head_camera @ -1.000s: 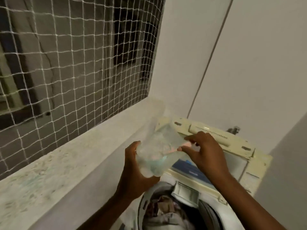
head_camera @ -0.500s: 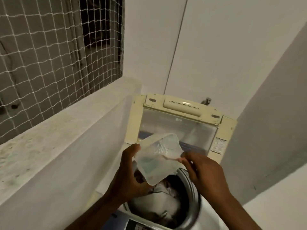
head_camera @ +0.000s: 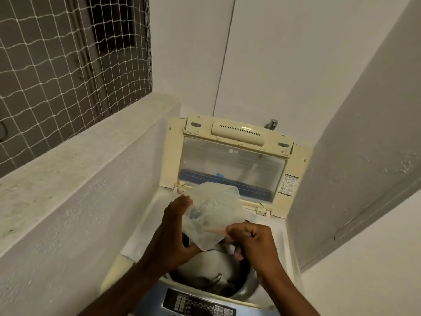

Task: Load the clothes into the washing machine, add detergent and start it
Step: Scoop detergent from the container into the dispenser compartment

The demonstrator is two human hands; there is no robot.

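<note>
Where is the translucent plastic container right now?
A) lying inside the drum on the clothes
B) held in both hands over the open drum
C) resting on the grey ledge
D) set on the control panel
B: the translucent plastic container is gripped by the left hand and right hand above the washing machine's open drum.

You have a top-loading washing machine [head_camera: 145,229] in front of you, white-bodied with a yellowed cream lid [head_camera: 234,160] standing upright at the far side, its clear window facing you. The drum [head_camera: 247,285] is open and holds clothes [head_camera: 205,264], mostly pale fabric with darker pieces near the front. A grey control panel [head_camera: 200,304] runs along the near edge. Above the drum, a clear plastic detergent container [head_camera: 211,213] is tilted, blurred.
</note>
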